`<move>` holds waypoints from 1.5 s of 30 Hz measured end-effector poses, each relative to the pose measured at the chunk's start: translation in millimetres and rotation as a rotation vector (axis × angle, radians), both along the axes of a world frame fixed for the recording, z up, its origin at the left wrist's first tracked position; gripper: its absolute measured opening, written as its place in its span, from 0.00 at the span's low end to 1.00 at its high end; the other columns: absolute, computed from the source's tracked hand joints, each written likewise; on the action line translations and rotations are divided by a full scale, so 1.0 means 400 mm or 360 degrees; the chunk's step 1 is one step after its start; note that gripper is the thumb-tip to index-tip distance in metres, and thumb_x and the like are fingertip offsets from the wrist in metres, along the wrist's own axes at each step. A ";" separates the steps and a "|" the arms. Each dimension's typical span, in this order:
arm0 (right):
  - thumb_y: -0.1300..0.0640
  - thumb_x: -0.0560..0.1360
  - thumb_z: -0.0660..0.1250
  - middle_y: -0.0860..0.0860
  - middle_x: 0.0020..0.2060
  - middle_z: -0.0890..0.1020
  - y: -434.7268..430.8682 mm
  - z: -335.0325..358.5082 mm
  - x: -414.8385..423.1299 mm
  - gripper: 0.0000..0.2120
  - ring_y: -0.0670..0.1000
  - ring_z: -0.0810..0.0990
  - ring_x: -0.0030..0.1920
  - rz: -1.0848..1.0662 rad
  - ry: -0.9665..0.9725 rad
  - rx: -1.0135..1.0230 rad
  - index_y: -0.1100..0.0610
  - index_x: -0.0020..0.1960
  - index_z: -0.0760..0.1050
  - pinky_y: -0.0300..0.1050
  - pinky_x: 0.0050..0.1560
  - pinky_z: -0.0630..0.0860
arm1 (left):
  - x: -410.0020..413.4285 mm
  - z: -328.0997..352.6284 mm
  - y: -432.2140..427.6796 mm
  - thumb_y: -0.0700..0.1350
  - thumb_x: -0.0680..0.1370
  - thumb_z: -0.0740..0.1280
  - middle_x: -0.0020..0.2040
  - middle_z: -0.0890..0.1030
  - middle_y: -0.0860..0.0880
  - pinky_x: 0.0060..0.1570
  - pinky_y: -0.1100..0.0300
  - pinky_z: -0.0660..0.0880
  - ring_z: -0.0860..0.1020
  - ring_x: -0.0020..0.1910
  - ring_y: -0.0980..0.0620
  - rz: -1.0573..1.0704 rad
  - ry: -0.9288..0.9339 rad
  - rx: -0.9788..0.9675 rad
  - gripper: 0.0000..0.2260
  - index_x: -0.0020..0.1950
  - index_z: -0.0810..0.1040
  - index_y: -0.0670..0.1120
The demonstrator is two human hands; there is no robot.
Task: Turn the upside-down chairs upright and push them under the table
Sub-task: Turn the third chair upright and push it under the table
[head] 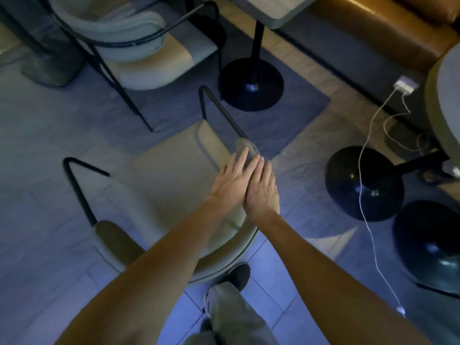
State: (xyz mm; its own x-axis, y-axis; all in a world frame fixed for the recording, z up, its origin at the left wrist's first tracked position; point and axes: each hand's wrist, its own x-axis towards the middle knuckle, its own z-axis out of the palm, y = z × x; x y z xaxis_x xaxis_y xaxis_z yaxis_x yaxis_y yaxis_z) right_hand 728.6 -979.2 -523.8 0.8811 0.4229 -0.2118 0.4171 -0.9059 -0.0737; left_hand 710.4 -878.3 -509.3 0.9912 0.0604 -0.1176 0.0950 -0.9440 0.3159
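At the centre of the frame, the left hand [231,180] and right hand [261,192] are lying side by side, fingers straight and grasping nothing, over one armrest [245,146] of the upright chair [169,175]. At the upper left, a second chair [149,61] is standing beside the table [271,13].

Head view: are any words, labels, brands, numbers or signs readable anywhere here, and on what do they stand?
No readable text anywhere in this view.
The white charger by the bench is too small and blurred to show any mark.
The near chair and the table base carry no lettering that shows.
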 end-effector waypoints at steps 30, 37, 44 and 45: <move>0.39 0.66 0.74 0.51 0.53 0.84 -0.043 0.066 -0.257 0.25 0.55 0.80 0.56 0.1178 0.0142 -0.0527 0.46 0.60 0.78 0.50 0.57 0.65 | -0.648 -0.016 -0.017 0.51 0.67 0.78 0.45 0.76 0.45 0.52 0.46 0.68 0.74 0.46 0.41 0.0487 0.0067 0.0383 0.19 0.51 0.77 0.46; 0.40 0.70 0.72 0.53 0.52 0.84 -0.011 0.065 -0.278 0.22 0.57 0.81 0.55 0.0982 0.0173 -0.0541 0.51 0.57 0.79 0.49 0.57 0.70 | -0.613 -0.017 0.090 0.51 0.68 0.77 0.49 0.77 0.45 0.55 0.47 0.64 0.74 0.51 0.41 0.0260 0.0012 0.0261 0.18 0.53 0.78 0.45; 0.39 0.72 0.70 0.54 0.52 0.83 0.007 0.080 -0.260 0.21 0.59 0.81 0.55 0.0739 0.0240 -0.0414 0.52 0.57 0.77 0.49 0.56 0.71 | -0.492 -0.005 0.190 0.57 0.75 0.69 0.58 0.73 0.50 0.66 0.52 0.56 0.68 0.61 0.47 0.0018 0.0096 0.0181 0.20 0.62 0.73 0.49; 0.39 0.72 0.70 0.54 0.52 0.83 0.014 0.081 -0.259 0.20 0.59 0.81 0.55 0.0712 0.0242 -0.0394 0.51 0.57 0.77 0.49 0.56 0.71 | -0.478 -0.005 0.206 0.58 0.75 0.69 0.58 0.73 0.50 0.66 0.52 0.56 0.68 0.61 0.47 -0.0008 0.0098 0.0186 0.20 0.61 0.73 0.50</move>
